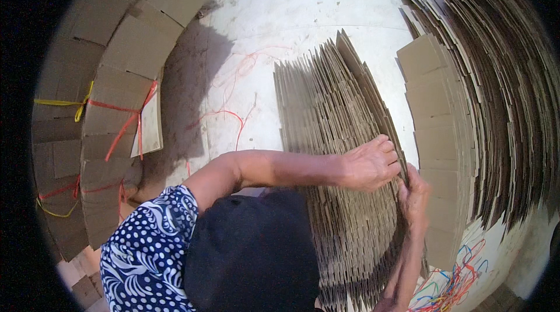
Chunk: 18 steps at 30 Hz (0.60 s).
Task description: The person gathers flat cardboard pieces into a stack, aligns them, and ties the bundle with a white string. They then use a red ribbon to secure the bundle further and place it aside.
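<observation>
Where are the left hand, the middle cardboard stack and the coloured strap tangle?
Left hand [373, 163]: head view, back of the hand.
Middle cardboard stack [350, 213]: head view, exposed sheet edges.
Coloured strap tangle [452, 284]: head view, middle of the strands.

- My left grip [372, 163], fingers curled, is over the right side of packed cardboard sheets [332, 119].
- My right grip [415, 198] is just beside it, seemingly touching the outermost sheet.
- Coloured ties [454, 280] lie tangled on the floor [280, 2].
</observation>
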{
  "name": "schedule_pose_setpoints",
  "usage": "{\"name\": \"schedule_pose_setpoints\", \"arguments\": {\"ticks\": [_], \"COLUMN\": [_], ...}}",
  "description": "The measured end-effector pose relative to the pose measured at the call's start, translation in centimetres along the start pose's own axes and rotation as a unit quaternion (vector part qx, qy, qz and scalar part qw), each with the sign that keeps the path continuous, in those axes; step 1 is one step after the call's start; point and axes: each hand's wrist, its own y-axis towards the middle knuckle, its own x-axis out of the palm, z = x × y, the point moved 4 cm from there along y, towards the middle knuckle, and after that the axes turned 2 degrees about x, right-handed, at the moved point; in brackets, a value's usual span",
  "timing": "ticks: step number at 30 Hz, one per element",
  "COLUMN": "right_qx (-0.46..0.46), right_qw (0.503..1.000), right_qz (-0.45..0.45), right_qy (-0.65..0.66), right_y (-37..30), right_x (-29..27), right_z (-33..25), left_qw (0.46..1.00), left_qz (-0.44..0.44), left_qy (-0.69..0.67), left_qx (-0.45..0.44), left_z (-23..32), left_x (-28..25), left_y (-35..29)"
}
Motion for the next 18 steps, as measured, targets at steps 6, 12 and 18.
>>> {"name": "schedule_pose_setpoints", "arguments": {"ticks": [6, 12, 18], "right_qx": [-0.002, 0.004, 0.121], "right_qw": [0.999, 0.996, 0.959], "right_qz": [0.028, 0.084, 0.197], "right_qy": [0.018, -0.036, -0.164], "right_y": [-0.5, -0.9, -5.6], "right_x": [0.3, -0.2, 2.0], "right_z": [-0.3, 0.9, 0.6], "left_qw": [0.989, 0.99, 0.986], "left_qz": [-0.04, -0.029, -0.108], "left_qy": [0.126, 0.122, 0.119], "left_qx": [-0.07, -0.059, -0.044], "left_z": [-0.5, -1.0, -1.3], "left_x": [-0.1, 0.2, -0.5], "left_y": [1.2, 2.2, 2.9]}}
